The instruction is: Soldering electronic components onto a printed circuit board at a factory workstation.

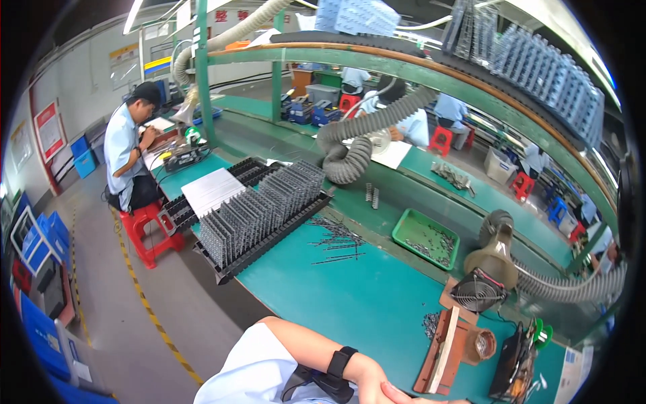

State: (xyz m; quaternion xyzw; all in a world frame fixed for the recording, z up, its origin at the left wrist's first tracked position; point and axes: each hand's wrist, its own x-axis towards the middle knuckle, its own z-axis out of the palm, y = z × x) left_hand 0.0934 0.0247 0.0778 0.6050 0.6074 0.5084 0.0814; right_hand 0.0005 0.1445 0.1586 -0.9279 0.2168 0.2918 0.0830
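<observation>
My left hand [371,386] is at the lower edge, with a black strap round its wrist; its fingers are cut off or hidden, so what it holds does not show. Against it lies a sliver of skin that looks like my right hand [400,396], mostly below the picture. To the right of the hands a brown block fixture with a pale wooden strip [444,350] stands on the green table [336,296]. Beside the fixture lies a pile of small dark parts [431,324] and a round brown cup [480,345].
A black rack of upright grey perforated plates [262,212] stands at the left, near loose thin dark strips [336,239]. Further back are a green tray [404,232] of small parts, a fan [479,291] and a duct hose [572,288]. A co-worker [128,148] sits far left.
</observation>
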